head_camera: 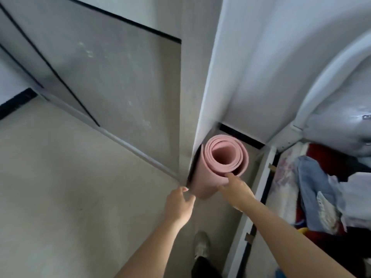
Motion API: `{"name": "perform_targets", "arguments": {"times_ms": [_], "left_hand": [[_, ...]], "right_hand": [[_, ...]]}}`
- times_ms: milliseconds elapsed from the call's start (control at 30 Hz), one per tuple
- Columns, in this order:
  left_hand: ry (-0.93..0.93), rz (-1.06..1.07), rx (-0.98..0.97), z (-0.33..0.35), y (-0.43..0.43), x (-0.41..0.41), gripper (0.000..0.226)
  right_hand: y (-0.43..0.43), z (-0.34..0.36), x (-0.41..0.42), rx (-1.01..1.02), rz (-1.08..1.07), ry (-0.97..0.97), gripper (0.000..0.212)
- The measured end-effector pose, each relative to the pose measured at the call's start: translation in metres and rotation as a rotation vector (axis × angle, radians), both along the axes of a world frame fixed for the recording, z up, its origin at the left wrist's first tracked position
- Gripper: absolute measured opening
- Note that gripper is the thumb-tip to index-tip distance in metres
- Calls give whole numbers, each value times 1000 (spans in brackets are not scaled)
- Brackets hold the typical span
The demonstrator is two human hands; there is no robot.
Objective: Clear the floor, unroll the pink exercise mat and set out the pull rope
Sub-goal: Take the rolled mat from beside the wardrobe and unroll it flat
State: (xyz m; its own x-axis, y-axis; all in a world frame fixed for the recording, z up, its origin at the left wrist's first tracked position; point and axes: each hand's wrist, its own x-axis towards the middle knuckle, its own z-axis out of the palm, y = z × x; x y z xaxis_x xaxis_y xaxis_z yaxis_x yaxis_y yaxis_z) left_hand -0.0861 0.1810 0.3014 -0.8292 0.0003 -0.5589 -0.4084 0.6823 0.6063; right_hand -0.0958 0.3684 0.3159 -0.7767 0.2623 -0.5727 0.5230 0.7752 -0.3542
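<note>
A rolled pink exercise mat (208,173) stands upright on end in a narrow nook between a white wall edge and a white frame. I see down into its spiral. My right hand (235,190) grips the roll's near right side, thumb on the top rim. My left hand (180,203) is at the roll's lower left, fingers curled and touching its side. No pull rope is in view.
Pale grey floor (66,187) spreads left, crossed by a sliding-door track (128,147). A white bed frame (259,193) runs along the right, with a heap of clothes (325,197) behind it. My shoe (201,245) stands below the mat.
</note>
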Motion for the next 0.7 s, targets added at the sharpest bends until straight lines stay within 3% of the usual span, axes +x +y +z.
{"name": "perform_targets", "arguments": {"times_ms": [233,433,700], "left_hand": [[-164,121,107,-25,99,-71,59],[-219,209,116,-54,124,-114,79],[-267,285,189,-75,134,-123,62]], "right_hand": [[90,-38,-63,71,-127,95,55],[115,-70,-107,-39,-137,36,78],[124,-98,-141,-128,-261,-103,77]]}}
